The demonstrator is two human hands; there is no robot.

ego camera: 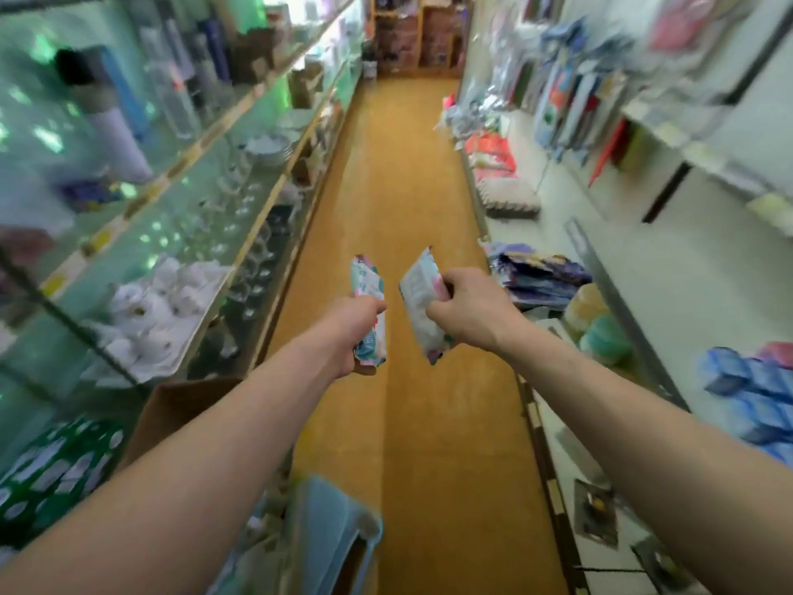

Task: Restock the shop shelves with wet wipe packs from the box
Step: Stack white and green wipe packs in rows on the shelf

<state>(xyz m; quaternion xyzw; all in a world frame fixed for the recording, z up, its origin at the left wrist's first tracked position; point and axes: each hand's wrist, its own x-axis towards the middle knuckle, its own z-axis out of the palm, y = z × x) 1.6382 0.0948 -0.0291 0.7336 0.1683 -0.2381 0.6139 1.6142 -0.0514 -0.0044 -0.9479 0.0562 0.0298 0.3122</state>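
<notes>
Each hand, left hand (358, 326) and right hand (467, 309), grips one soft, light wipe pack (368, 289) (418, 294) around its middle; likely squashy, slippery film.

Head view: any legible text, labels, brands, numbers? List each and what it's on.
No text can be read; the frame is motion-blurred.
left wipe pack, gripped by the left hand: print too blurred.
right wipe pack, gripped by the right hand: print too blurred.
yellow shelf-edge tags: too small, blurred.
green packs: white patches, unreadable.
</notes>
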